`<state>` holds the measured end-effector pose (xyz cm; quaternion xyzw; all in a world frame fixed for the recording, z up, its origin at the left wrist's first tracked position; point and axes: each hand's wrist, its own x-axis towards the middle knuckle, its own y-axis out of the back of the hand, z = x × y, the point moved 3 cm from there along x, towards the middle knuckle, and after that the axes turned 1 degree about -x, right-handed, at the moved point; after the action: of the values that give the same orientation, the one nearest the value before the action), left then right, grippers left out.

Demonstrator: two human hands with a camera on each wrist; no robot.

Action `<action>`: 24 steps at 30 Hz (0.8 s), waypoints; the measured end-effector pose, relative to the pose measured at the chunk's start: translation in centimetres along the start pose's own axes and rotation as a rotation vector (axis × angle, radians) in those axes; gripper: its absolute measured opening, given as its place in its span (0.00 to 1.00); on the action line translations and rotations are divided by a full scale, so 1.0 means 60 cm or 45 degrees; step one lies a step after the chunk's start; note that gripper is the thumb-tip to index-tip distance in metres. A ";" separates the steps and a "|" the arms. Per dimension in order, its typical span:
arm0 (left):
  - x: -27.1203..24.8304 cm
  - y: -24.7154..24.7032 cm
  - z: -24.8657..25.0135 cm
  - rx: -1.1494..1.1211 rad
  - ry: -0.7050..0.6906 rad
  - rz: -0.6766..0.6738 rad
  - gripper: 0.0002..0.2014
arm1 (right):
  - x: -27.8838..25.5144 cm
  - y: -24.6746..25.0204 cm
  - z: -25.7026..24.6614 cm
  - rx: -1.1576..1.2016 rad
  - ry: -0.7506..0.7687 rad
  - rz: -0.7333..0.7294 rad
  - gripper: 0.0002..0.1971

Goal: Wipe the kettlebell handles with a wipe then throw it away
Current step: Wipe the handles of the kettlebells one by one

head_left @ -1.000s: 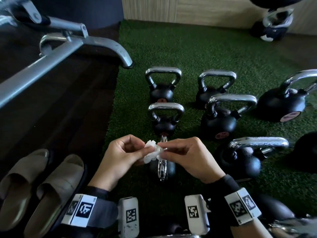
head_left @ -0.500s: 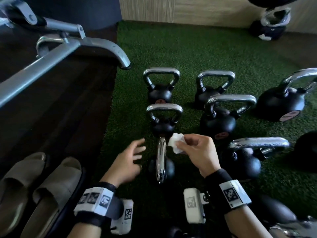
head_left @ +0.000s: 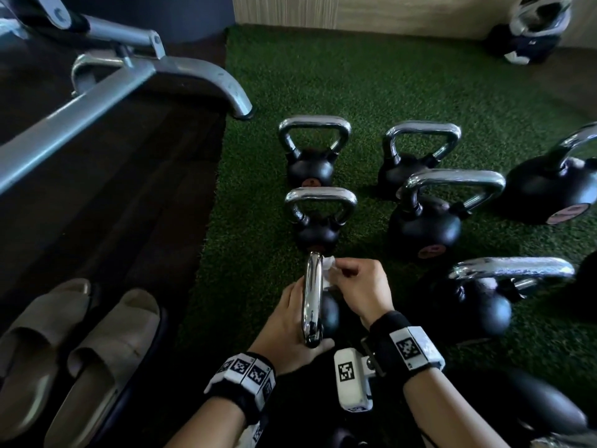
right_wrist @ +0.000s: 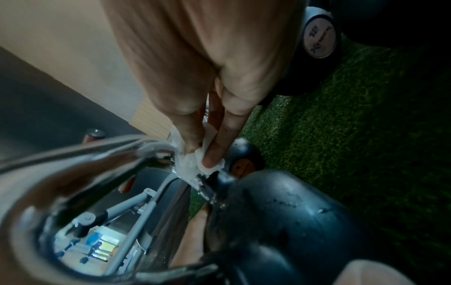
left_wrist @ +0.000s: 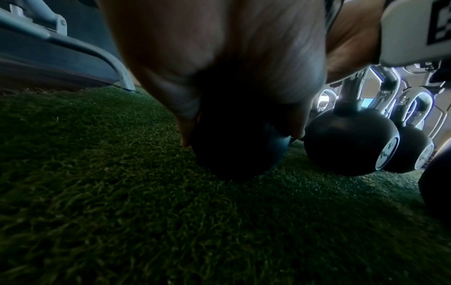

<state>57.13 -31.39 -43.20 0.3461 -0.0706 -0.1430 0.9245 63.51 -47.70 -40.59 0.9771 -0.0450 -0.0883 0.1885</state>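
1. On my head feed, the nearest kettlebell (head_left: 324,313) stands on the green turf (head_left: 403,76) with its chrome handle (head_left: 312,295) edge-on to me. My left hand (head_left: 287,331) is wrapped around the kettlebell from its left side, thumb crossing under the near end of the handle. My right hand (head_left: 358,291) pinches the white wipe (head_left: 329,265) and holds it against the right side of the handle, near its far end. More kettlebells stand beyond and to the right: the closest one (head_left: 318,218) is just past the wipe, and a larger one (head_left: 429,221) is off to the right. A grey machine frame (head_left: 135,72) crosses the dark floor on the left, and a pair of beige slippers (head_left: 77,350) lies at lower left.

2. On the left wrist feed, the left hand (left_wrist: 219,67) fills the top, fingers curled down over the dark ball of the kettlebell (left_wrist: 234,154), which sits on the turf (left_wrist: 122,212). Two other kettlebells (left_wrist: 349,142) stand in a row just to its right (their end labels are too blurred for me to read).

3. On the right wrist feed, the right hand (right_wrist: 202,77) nips the crumpled wipe (right_wrist: 192,160) between thumb and fingertip and presses it on the chrome handle (right_wrist: 85,164) where it meets the black ball (right_wrist: 280,221). Droplets show on the ball.
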 end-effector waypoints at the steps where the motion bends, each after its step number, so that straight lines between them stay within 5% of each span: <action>1: 0.000 0.001 0.003 -0.008 0.013 0.009 0.56 | 0.001 -0.001 0.000 0.022 -0.011 -0.012 0.04; 5: 0.007 -0.001 0.001 0.052 0.054 -0.030 0.55 | 0.015 -0.004 -0.003 -0.007 -0.010 -0.042 0.05; 11: 0.019 0.003 -0.028 -0.030 0.202 -0.062 0.54 | 0.004 0.004 -0.047 -0.092 0.425 0.046 0.09; 15: 0.035 -0.006 -0.043 0.037 0.220 -0.109 0.55 | 0.017 0.004 -0.061 -0.129 0.524 0.045 0.08; 24: 0.072 -0.019 -0.087 -0.060 0.257 -0.212 0.47 | -0.030 0.017 -0.079 -0.091 0.519 -0.291 0.07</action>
<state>62.20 -30.34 -47.73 0.3415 0.0552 -0.1852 0.9198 62.60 -46.69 -35.61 0.9661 0.1082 0.0885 0.2169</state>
